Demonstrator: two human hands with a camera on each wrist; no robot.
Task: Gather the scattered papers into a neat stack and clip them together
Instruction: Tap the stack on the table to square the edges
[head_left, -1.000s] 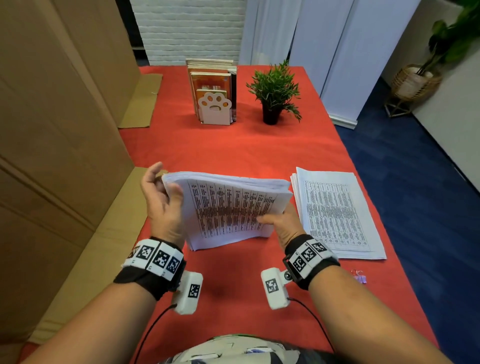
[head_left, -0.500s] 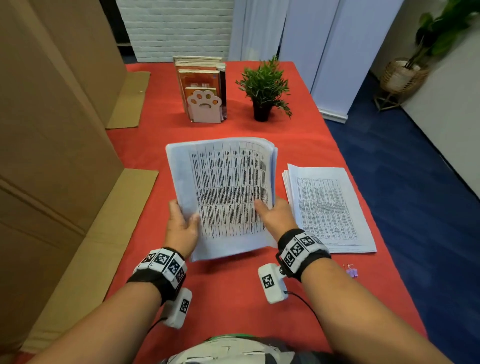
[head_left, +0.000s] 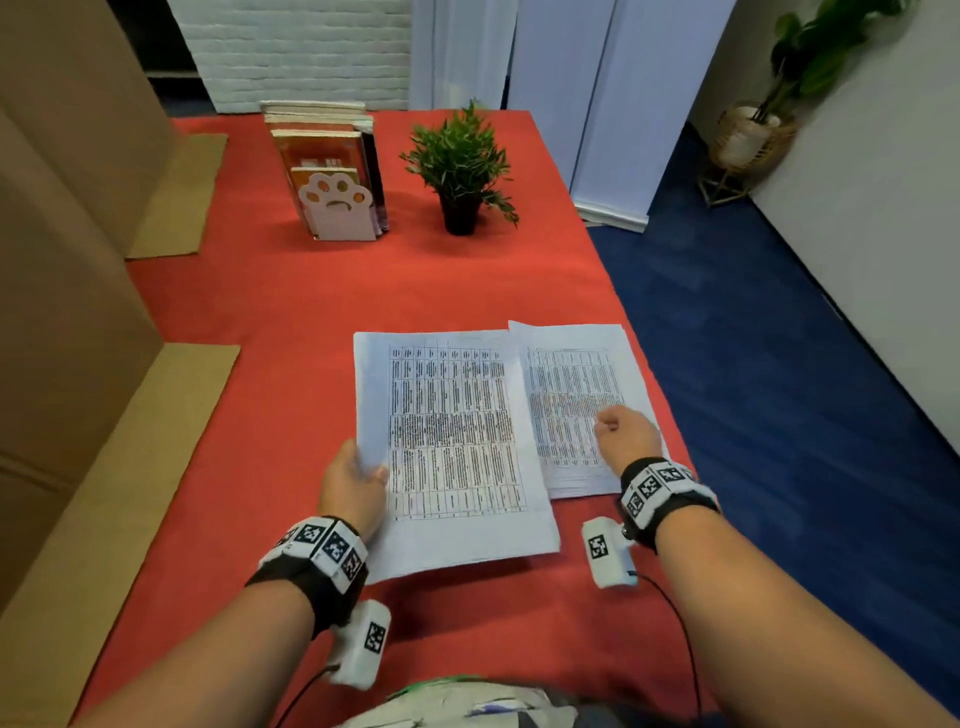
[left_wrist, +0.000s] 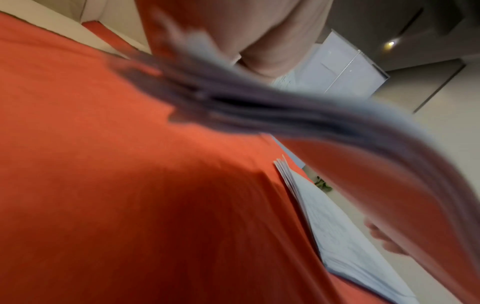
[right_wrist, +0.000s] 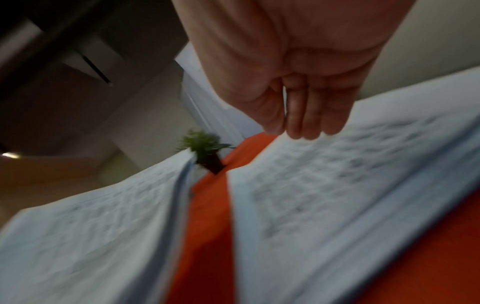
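My left fingers (head_left: 376, 474) are curled round the near left edge of the sheaf of papers (head_left: 452, 447), thumb on top and the rest hidden underneath, so my left hand (head_left: 353, 486) alone carries the whole bundle. I grip it at the edge rather than the middle because that keeps the printed face up and leaves the right side free. From the left wrist view the sheets sag and fan a little away from my grip, clear of the red table (head_left: 291, 332).

My right fingers (right_wrist: 306, 121) are loosely bent, tips pointing down, holding nothing — they hover just above the second pile of papers (head_left: 571, 410), which lies flat on the table by its right edge. Whether the tips touch the top sheet I cannot tell. The right hand (head_left: 626, 434) sits there, I judge, to pin or pick up that pile so the two lots can be joined; the held sheaf already overlaps its left edge in the head view.

Both forearms reach forward from my body, the left wrist turned slightly inward, the right knuckles up with the palm facing the page.

Farther back stand a small potted plant (head_left: 462, 171) and a row of books in a paw-shaped holder (head_left: 337, 205) — well apart from the papers. I see no clip in these views.
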